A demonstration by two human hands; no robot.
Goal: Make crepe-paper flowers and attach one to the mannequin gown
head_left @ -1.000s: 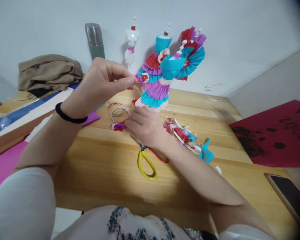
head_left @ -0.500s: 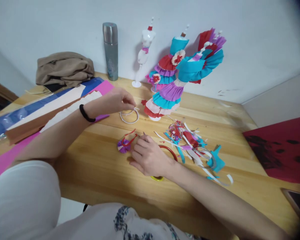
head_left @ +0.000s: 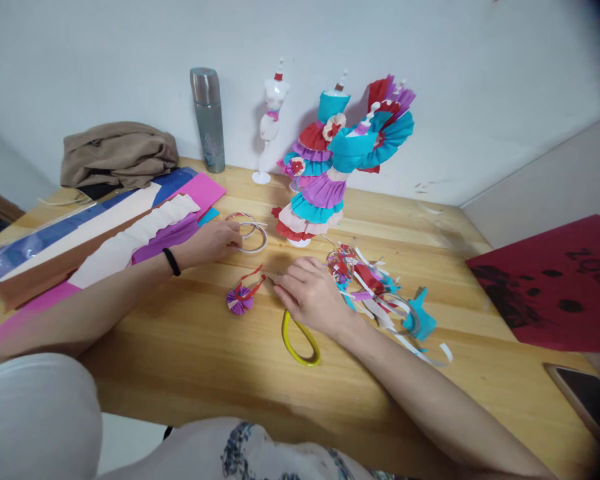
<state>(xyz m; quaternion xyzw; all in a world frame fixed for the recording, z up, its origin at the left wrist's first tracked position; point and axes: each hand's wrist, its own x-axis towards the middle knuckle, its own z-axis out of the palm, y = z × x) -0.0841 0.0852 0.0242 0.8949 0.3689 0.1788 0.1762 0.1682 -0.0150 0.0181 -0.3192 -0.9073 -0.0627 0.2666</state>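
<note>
My left hand [head_left: 219, 240] is closed, its fingertips pinching the left edge of a thin white roll of tape [head_left: 260, 249] on the table. My right hand [head_left: 307, 290] is wrapped round a pair of scissors. Their yellow handle loop [head_left: 301, 360] sticks out below my palm, and the blade tips point left past my fingers. Between my hands lies a small purple pleated paper rosette [head_left: 239, 301] with a red paper ribbon [head_left: 253, 288] on it. The ribbon's end is close to the scissor tips; whether they touch I cannot tell.
Several small mannequins in crepe-paper dresses [head_left: 320, 193] and a bare white mannequin [head_left: 274, 100] stand behind, near a steel flask [head_left: 209, 127]. Paper scraps [head_left: 375, 287] lie right of my right hand. Coloured paper sheets [head_left: 115, 240] and a brown cloth [head_left: 120, 153] are left; a phone [head_left: 580, 400] lies right.
My left hand has come down and left from above the tape roll to its left edge. My right hand still holds the scissors; their red handle is now hidden. The view has shifted slightly.
</note>
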